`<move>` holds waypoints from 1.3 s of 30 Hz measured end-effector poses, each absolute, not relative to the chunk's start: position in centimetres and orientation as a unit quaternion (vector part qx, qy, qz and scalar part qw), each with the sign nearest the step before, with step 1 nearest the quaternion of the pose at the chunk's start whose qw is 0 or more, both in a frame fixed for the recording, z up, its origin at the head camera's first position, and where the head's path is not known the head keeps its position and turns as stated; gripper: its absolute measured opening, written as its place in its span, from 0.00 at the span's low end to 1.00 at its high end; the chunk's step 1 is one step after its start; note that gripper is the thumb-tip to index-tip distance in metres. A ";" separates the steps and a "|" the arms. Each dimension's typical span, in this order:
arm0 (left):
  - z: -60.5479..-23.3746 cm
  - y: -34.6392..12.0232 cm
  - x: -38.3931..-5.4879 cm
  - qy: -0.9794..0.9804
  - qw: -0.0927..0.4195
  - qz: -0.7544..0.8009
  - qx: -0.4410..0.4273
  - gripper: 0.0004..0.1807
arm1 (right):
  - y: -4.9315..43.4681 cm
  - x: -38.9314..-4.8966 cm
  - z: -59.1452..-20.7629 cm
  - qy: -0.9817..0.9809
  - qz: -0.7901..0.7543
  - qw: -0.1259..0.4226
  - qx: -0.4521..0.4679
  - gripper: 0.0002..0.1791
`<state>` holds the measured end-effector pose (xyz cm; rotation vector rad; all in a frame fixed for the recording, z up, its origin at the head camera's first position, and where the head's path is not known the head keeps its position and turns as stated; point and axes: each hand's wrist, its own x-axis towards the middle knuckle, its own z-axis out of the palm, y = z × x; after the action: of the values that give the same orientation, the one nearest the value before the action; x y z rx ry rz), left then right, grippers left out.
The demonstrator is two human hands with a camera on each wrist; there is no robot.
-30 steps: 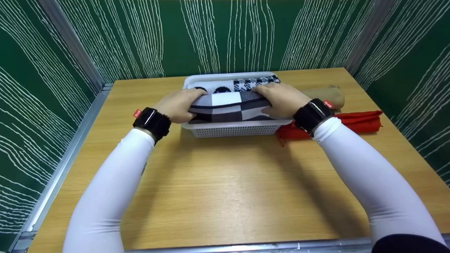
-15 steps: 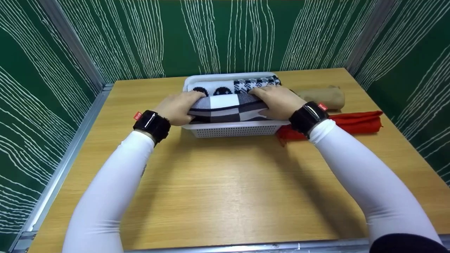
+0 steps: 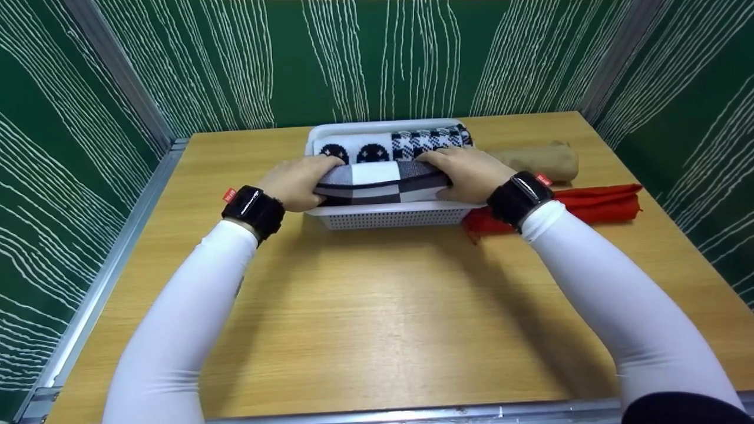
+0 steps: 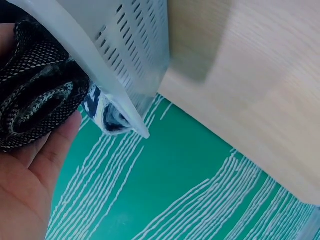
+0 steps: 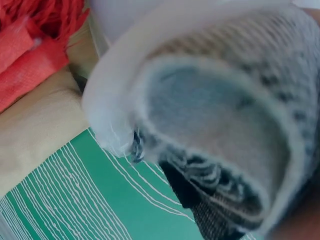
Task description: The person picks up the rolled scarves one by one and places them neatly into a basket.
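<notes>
A rolled checked scarf point(image 3: 376, 179) in white, grey and black lies along the front of a white perforated basket point(image 3: 394, 219). My left hand point(image 3: 296, 181) grips its left end, thumb at the front and fingers over the top. The coiled dark end shows beside my left palm point(image 4: 22, 200) in the left wrist view. On the other end, my right hand point(image 3: 471, 172) holds the roll the same way. Behind it in the basket sits a second roll point(image 3: 406, 145), knitted black and white with round faces and houndstooth. The right wrist view is blurred, with a coiled roll end point(image 5: 215, 115) close up.
To the basket's right lie a red fringed cloth roll point(image 3: 595, 205), partly behind my right wrist, and a tan roll point(image 3: 545, 163) farther back. Green walls point(image 3: 389, 65) with white lines enclose the wooden table point(image 3: 383, 324) at the back and sides.
The checked roll has settled slightly lower and toward me, with both hands still on it. More of the patterned roll behind shows. My right hand has shifted a little left.
</notes>
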<state>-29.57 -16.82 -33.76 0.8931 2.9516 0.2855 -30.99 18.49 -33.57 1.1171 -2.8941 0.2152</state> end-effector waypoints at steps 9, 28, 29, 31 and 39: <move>-33.6 -17.0 -29.4 0.950 0.029 0.095 0.296 0.39 | 19.5 -30.8 -32.9 -0.935 0.071 -0.023 0.346 0.46; -33.9 -16.6 -29.3 0.951 0.026 0.084 0.295 0.43 | 20.8 -30.8 -33.9 -0.930 0.069 0.034 0.359 0.39; -33.9 -16.6 -29.3 0.951 0.023 0.080 0.298 0.44 | 20.9 -30.8 -34.1 -0.930 0.069 0.033 0.359 0.39; -33.9 -16.5 -29.2 0.950 0.019 0.072 0.303 0.45 | 21.2 -30.7 -34.2 -0.931 0.072 0.028 0.358 0.39; -34.1 -16.9 -29.3 0.949 0.024 0.060 0.309 0.46 | 22.1 -30.6 -34.5 -0.931 0.077 0.033 0.354 0.38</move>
<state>-29.29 -16.94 -34.08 0.9566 2.9352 0.1869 -30.56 22.09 -34.46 1.0909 -2.8667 0.2370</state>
